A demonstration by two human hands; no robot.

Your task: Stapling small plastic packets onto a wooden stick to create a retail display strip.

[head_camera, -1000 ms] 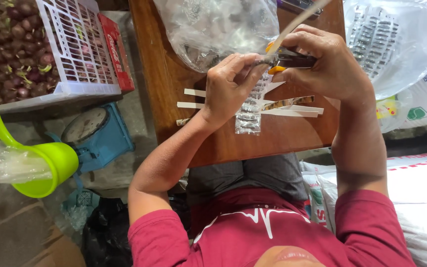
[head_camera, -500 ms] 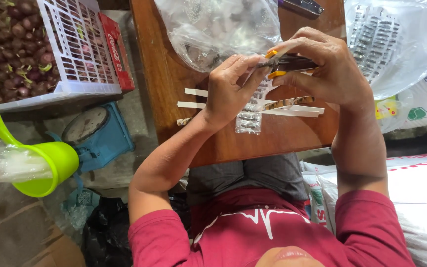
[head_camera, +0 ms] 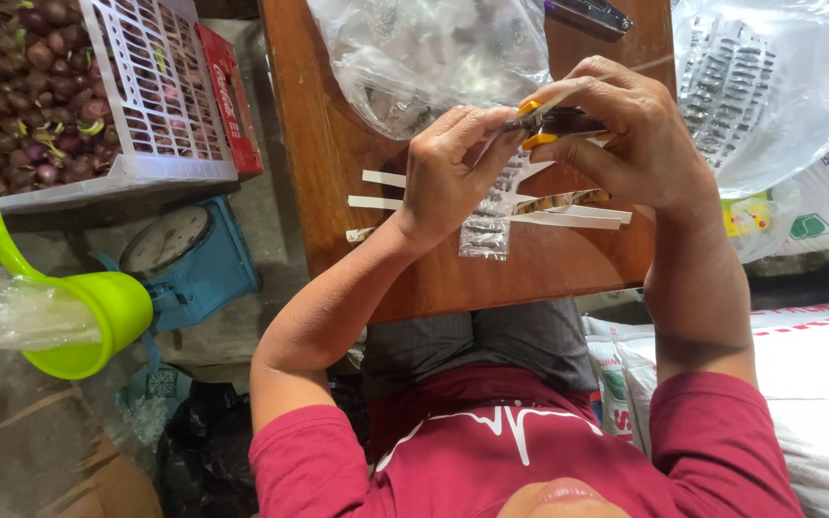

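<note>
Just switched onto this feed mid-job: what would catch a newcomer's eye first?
Both hands meet above the wooden table: the right hand holds a small yellow-handled tool, and the left hand pinches a strip of small clear packets hanging to the tabletop. At far left a white crate holds purple onions, with a lime green jug below.

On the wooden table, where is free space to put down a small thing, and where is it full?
On the wooden table, bare wood shows on the left strip beside the clear plastic bag, and along the near edge below the white strips. The far side is crowded by both bags, the middle by the left hand, right hand and packets.
</note>
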